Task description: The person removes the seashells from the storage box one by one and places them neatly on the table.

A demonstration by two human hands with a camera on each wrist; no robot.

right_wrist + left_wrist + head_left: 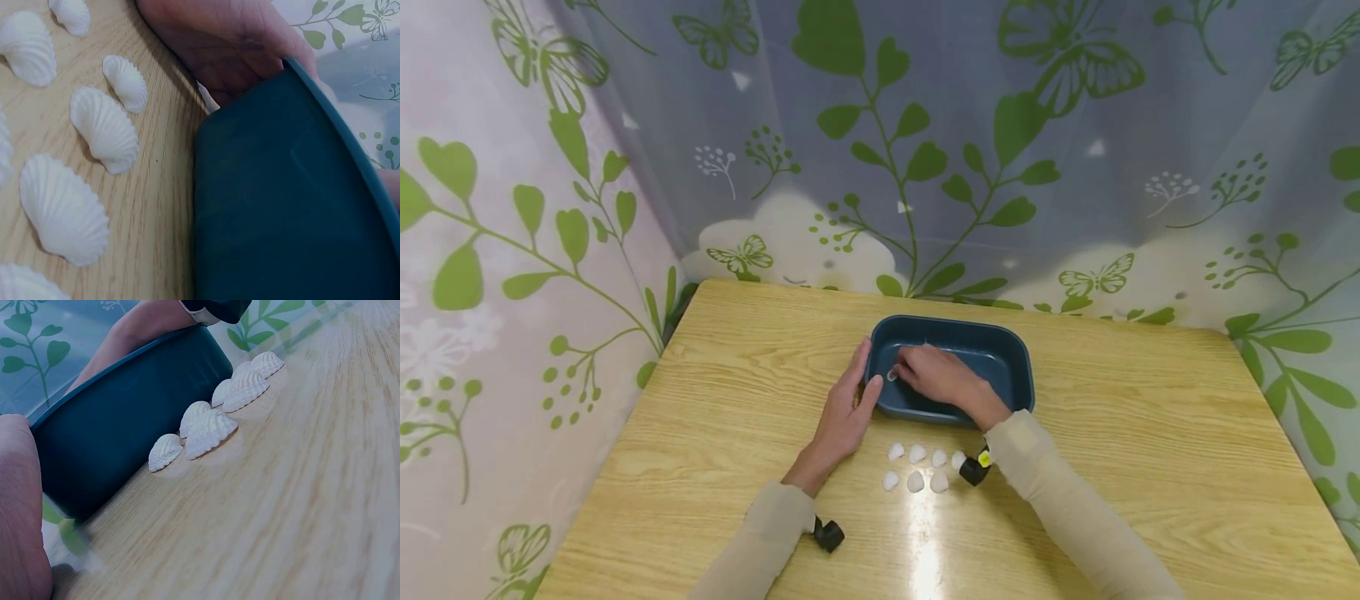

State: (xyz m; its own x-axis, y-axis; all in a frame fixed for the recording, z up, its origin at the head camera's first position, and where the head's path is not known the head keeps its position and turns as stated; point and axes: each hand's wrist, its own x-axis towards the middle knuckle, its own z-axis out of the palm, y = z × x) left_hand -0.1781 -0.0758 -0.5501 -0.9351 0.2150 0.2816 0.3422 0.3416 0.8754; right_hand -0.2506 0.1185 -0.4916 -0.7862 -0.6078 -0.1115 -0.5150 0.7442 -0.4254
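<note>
A dark teal plastic basin [1022,358] stands on the table. My left hand [841,417] rests against its left end with straight fingers, the thumb at the near left corner. My right hand [936,373] reaches inside over the near wall, its fingers curled and pinching a small pale thing [892,376] near the basin's left end; its kind is too small to tell. In front of the basin lie white ribbed seashells [916,482] in two rows; the right wrist camera partly hides one. The basin wall hides my right fingers in both wrist views.
The wooden table [737,358] extends to both sides of the basin. A patterned curtain [760,167] hangs along its back edge. Close before the basin's near wall, several shells [212,431] lie between my forearms.
</note>
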